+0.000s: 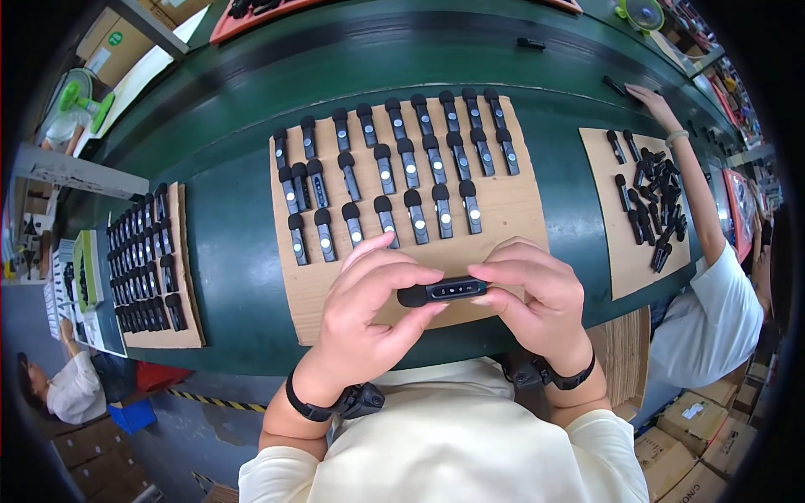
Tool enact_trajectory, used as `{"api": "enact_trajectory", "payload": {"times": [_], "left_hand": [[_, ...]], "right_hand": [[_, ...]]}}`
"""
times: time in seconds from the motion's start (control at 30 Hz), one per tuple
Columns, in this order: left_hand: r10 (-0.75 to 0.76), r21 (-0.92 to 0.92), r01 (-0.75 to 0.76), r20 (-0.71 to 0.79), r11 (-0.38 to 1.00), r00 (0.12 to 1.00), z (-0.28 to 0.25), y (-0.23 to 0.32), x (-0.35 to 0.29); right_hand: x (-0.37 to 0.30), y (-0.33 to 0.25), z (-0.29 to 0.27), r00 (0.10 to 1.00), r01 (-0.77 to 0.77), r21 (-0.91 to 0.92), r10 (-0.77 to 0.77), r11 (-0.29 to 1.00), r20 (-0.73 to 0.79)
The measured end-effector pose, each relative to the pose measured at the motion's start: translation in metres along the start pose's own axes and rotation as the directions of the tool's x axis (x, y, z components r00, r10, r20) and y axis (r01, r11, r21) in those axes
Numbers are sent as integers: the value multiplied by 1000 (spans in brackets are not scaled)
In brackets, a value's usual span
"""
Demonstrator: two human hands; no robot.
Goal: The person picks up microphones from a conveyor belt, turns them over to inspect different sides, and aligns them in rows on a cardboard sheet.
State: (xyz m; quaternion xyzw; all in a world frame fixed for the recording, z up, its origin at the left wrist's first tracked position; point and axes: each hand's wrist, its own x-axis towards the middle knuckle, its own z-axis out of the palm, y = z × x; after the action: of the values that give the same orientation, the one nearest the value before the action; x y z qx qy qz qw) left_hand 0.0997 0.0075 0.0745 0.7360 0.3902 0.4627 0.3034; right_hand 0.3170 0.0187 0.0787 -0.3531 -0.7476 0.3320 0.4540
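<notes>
Between my two hands is a small black clip-on wireless microphone (453,290), held level above the near edge of a cardboard sheet (495,245). My left hand (369,298) pinches its foam-covered end with thumb and forefinger. The other end sits in the pinch of my right hand (532,293). Small marks show along the face turned up toward me. On the cardboard beyond my hands lie several like microphones (417,216) in three rows, foam ends pointing away, most with a pale round spot. My left fingertips overlap the lower end of one in the nearest row.
On the left, another cardboard sheet (191,277) carries packed rows of microphones. At right, a third sheet (625,272) bears a loose pile, where a co-worker's arm (692,172) reaches across the green table (226,210). A single black piece (531,44) lies near the far side.
</notes>
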Motion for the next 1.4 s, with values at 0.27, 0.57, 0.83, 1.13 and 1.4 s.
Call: {"api": "enact_trajectory", "payload": {"times": [0.27, 0.57, 0.83, 1.13, 1.4], "left_hand": [[18, -29, -19, -35, 999, 999, -4, 4, -7], [21, -49, -18, 64, 999, 998, -3, 1, -1], [-5, 26, 3, 65, 1000, 998, 8, -2, 1], [-37, 106, 29, 76, 994, 996, 6, -8, -1], [-32, 129, 23, 68, 991, 997, 7, -9, -3]], "right_hand": [[-1, -10, 5, 1000, 16, 1, -16, 1000, 13], [-3, 4, 7, 995, 96, 54, -96, 994, 5], [1, -2, 10, 994, 88, 84, -93, 993, 59], [10, 25, -24, 997, 70, -326, -55, 943, 55], [-5, 48, -42, 964, 188, -577, -37, 795, 263]]}}
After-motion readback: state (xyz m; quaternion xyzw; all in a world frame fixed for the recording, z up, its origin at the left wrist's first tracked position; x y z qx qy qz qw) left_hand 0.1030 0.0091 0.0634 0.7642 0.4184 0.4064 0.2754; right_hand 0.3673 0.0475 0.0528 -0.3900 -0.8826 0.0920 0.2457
